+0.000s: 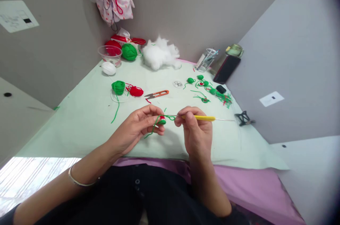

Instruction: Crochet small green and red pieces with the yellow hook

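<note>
My left hand (145, 122) pinches a small crocheted piece (162, 120) in red, white and green, with a green yarn tail hanging below it. My right hand (195, 125) is closed around the yellow handle of a crochet hook (204, 118). The hook's thin metal shaft points left to the piece, and a green yarn loop (170, 117) lies along it between the hands. Just beyond my hands on the table are orange thread snips (160, 93), a small green yarn ball (118, 88) and a red yarn bundle (136, 91).
White stuffing (160, 54) sits at the back, left of a clear pen cup (205, 60). A plastic tub (110, 56) and larger green yarn ball (129, 52) stand back left. Small green crocheted pieces (204, 83), a phone (227, 69) and a black stand (243, 118) are at right.
</note>
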Tool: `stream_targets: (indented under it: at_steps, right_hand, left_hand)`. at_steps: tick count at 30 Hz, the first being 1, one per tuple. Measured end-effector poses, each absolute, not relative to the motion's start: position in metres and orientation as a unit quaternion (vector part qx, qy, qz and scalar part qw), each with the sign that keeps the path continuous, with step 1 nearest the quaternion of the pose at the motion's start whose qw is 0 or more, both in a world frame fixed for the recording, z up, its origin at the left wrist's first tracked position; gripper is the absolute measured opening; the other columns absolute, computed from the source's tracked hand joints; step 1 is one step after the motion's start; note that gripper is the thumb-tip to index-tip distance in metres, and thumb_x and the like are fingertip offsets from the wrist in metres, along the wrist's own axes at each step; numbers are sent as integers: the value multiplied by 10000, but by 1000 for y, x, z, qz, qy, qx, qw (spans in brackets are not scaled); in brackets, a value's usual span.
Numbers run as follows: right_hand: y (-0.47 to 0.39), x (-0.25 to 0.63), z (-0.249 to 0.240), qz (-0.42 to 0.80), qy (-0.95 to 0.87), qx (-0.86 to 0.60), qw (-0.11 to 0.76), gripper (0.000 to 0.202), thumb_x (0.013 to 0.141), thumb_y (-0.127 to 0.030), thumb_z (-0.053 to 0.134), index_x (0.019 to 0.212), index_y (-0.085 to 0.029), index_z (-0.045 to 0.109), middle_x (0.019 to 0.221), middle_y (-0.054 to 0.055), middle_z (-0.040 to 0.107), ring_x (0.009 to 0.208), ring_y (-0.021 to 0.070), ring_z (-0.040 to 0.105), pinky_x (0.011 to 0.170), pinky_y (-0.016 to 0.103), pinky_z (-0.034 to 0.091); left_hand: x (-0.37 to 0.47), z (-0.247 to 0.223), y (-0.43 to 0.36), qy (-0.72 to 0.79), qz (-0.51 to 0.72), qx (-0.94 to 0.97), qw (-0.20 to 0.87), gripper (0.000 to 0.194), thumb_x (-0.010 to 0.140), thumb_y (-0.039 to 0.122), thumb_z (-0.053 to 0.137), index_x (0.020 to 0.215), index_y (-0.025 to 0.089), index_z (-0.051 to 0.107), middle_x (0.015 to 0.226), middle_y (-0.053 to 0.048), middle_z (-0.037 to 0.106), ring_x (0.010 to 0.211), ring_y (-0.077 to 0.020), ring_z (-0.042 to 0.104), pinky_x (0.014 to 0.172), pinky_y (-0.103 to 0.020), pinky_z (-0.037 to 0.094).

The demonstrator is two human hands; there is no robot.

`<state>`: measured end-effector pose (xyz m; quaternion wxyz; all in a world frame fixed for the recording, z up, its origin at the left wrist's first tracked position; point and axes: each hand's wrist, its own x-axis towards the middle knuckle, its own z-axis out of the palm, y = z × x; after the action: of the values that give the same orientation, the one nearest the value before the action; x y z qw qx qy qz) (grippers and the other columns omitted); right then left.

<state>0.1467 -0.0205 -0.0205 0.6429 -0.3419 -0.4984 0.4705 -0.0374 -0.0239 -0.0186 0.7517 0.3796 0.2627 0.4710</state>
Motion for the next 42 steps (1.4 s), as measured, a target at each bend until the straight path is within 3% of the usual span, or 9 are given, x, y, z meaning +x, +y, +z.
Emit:
stream_targets:
  at_steps: [7, 36, 42]
  right_hand:
    - [-22, 148, -19, 410, -481, -340, 696, 137, 924, -343, 754, 838, -238, 775, 713, -30, 686, 625, 90, 617, 625, 234, 492]
    - [-35, 144, -17, 301, -599, -377, 640, 132, 971, -296, 680, 864, -253, 745, 755, -5, 684, 685, 145, 622, 626, 293, 508]
    - [-35, 142, -20, 336, -577, -371, 645, 54, 949, -301, 717, 942, -261, 753, 805, -8, 691, 699, 135, 656, 634, 287, 542]
  left_hand:
    - [-37, -19, -23, 271, 475, 370, 751, 119, 896, 284, 781, 958, 186, 751, 838, -3, 697, 741, -119, 688, 748, -238, 570]
    - [-36, -19, -26, 285, 473, 379, 743, 130, 898, 301, 777, 978, 201, 756, 857, -1, 681, 746, -131, 681, 762, -270, 559]
    - [-37, -20, -26, 296, 470, 386, 736, 147, 894, 317, 780, 995, 213, 752, 891, -3, 678, 758, -136, 678, 768, -284, 554]
